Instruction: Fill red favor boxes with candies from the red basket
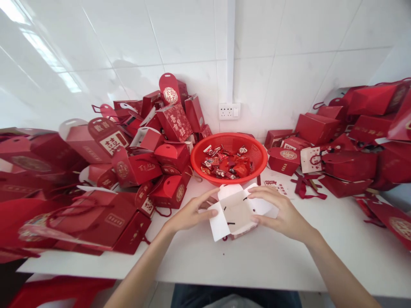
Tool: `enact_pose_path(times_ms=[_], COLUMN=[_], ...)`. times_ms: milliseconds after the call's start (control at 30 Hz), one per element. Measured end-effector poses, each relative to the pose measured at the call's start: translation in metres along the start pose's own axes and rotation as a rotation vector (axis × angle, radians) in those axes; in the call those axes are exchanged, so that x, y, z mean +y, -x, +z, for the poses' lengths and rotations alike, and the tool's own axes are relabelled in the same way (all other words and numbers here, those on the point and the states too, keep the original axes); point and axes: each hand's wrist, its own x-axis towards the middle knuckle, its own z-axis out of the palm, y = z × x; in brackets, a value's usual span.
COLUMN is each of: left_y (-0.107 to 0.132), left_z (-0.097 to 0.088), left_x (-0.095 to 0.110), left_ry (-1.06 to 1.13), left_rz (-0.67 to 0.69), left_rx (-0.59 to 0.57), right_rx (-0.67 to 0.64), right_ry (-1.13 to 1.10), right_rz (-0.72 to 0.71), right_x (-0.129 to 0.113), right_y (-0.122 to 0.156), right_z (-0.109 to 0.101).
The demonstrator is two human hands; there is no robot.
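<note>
An opened gift box [238, 209] with a white inside sits in front of me, its flaps folded outward. Short black cord ends show on its inner walls. My left hand [192, 210] is closed on the box's left side, thumb on the white flap and the other fingers partly hidden behind it. On the opposite side, my right hand [280, 210] grips the right wall and flap between thumb and fingers. Just behind the box stands a red plastic basket [196, 164] with wrapped candies [221, 162] in it.
Red gift boxes [112, 218] are heaped on the left of the white table [199, 261], and more red boxes [317, 128] are piled on the right. A dark red ribbon [310, 186] lies right of the basket. A wall socket [229, 111] is behind.
</note>
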Motion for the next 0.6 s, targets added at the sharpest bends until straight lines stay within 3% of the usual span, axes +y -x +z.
enact_pose_path(times_ms=[233, 367, 600], left_y=[-0.003, -0.003, 0.007], left_z=[0.009, 0.015, 0.028], left_x=[-0.001, -0.002, -0.006], left_ry=[0.176, 0.273, 0.447], left_rz=[0.009, -0.001, -0.13], left_rx=[0.012, 0.045, -0.014], right_rx=[-0.246, -0.224, -0.18], right_ry=[0.014, 0.018, 0.019], right_rz=[0.083, 0.086, 0.033], right_x=[0.013, 0.022, 0.036], right_y=[0.011, 0.017, 0.017], right_z=[-0.007, 0.001, 0.008])
